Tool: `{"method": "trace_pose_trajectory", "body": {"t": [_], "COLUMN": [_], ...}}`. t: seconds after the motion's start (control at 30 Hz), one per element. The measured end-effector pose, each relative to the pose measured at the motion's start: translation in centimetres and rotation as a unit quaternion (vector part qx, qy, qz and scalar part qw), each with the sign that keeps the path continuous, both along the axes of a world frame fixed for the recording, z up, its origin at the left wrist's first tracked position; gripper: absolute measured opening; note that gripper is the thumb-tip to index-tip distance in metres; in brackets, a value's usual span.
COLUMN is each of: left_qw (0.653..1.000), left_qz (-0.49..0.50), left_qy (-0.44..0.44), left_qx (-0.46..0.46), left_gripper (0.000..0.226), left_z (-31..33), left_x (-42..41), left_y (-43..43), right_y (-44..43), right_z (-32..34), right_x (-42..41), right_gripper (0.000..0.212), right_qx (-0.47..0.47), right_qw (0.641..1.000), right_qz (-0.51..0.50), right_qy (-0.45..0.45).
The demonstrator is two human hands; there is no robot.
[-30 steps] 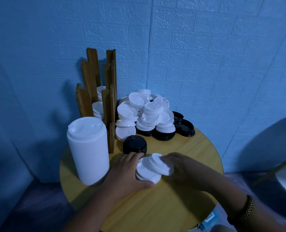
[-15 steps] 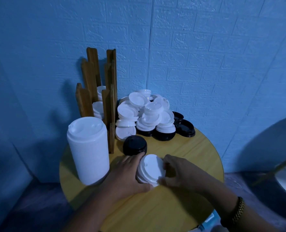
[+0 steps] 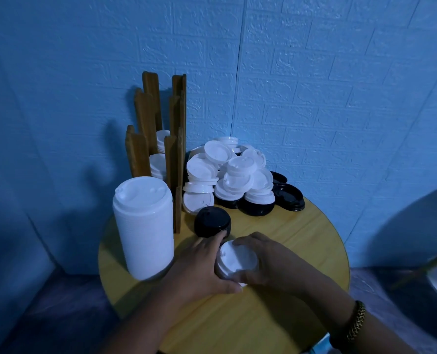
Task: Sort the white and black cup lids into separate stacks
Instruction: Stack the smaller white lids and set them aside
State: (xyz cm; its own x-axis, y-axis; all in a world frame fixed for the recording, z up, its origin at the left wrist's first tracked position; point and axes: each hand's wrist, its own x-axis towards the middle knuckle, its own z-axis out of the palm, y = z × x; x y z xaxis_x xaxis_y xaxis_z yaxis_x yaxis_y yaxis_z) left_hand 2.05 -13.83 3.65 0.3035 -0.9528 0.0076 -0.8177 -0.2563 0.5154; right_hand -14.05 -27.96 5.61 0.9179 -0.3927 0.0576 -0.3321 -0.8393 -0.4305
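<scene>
A short stack of white lids rests on the round wooden table near its middle. My left hand cups its left side and my right hand wraps its right side and top. Just behind them stands a small stack of black lids. A tall white lid stack rises at the left. A mixed heap of white lids lies at the back, over black lids.
A wooden slatted holder with white lids inside stands at the back left against the blue brick wall. The table's rim drops off to the right and front. A round grey object sits at the far right.
My right hand set the tilted white lid flat onto the short white stack, then closed over it. My left hand stayed against the stack's left side.
</scene>
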Motion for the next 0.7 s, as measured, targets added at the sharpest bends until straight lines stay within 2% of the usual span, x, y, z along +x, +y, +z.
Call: {"method": "trace_pose_trajectory", "body": {"t": [0.1, 0.27, 0.47, 0.7], "left_qw": [1.000, 1.000, 1.000, 1.000], "left_qz": [0.001, 0.006, -0.002, -0.012], "left_qy": [0.001, -0.009, -0.010, -0.021], "left_qx": [0.001, -0.007, -0.015, 0.008], "left_gripper": [0.121, 0.118, 0.113, 0.127], "left_z": [0.1, -0.1, -0.1, -0.2], "left_x": [0.0, -0.1, -0.2, 0.0], "left_y": [-0.1, -0.1, 0.0, 0.0], "right_y": [0.3, 0.7, 0.2, 0.6], "right_z": [-0.3, -0.3, 0.1, 0.2], "right_x": [-0.2, -0.7, -1.1, -1.0], "right_gripper": [0.080, 0.081, 0.077, 0.082], "right_qx": [-0.013, 0.021, 0.103, 0.049], "right_qw": [1.000, 0.999, 0.992, 0.995], "right_qz": [-0.016, -0.011, -0.048, -0.079], "right_qy": [-0.010, -0.026, -0.056, -0.031]}}
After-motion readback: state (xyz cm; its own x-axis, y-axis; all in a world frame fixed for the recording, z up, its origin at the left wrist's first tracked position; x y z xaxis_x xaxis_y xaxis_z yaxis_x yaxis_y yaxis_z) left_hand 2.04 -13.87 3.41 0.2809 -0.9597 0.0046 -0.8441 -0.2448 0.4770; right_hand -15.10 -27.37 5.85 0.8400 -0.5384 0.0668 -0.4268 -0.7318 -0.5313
